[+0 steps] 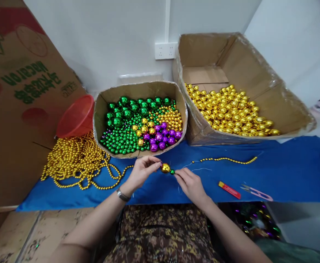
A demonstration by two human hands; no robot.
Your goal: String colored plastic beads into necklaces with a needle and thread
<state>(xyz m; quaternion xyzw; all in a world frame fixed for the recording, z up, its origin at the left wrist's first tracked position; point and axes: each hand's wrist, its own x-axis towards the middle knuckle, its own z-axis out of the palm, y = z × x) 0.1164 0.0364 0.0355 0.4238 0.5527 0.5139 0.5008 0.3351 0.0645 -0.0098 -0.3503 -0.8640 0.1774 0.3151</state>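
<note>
Gold bead [165,167], green bead [172,171]

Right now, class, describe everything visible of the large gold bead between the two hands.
The large gold bead is rounded, glossy and mirror-like, possibly plastic. Seen against the blue cloth, it sits close beside the left hand, with a small green bead at its other side, toward the right hand.

A single head-worn camera looks from above and behind the left hand [145,170] and right hand [192,183], facing forward and down. It is near enough for both hands to show fully, mid-view, over the surface [294,170], yet wide enough to take in the wall [116,33] beyond them and, on their near side, the wearer's patterned garment [162,235].
</note>
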